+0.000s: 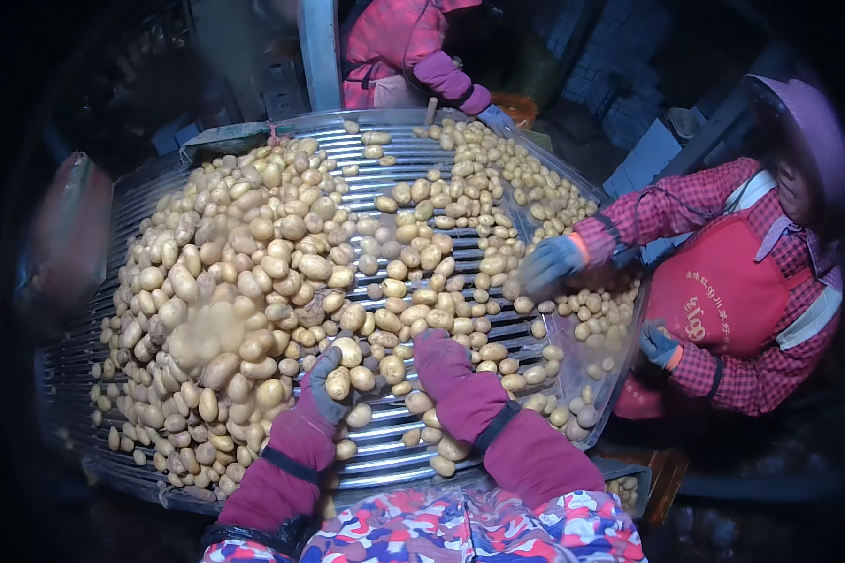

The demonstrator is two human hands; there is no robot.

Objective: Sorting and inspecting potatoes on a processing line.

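Note:
My left hand [327, 387], in a grey and purple glove, is low in the middle with its fingers around potatoes [338, 383] at the near edge of a large heap. To its right, my right hand [440, 355] rests among loose potatoes [422, 317]; its sleeve and glove hide the fingers, so what it holds cannot be seen. Beneath both hands lies a sorting table of metal bars [387, 436], with gaps between the bars. The potato heap [239, 281] covers the table's left side, and smaller potatoes [479, 183] spread over the right side.
At the right, a co-worker in a red apron [718, 288] reaches over the table with a gloved hand [553, 264]. Another person's gloved hand [496, 119] is at the far edge. A crate of potatoes [623, 489] stands low right. A sack [74, 225] hangs at the left.

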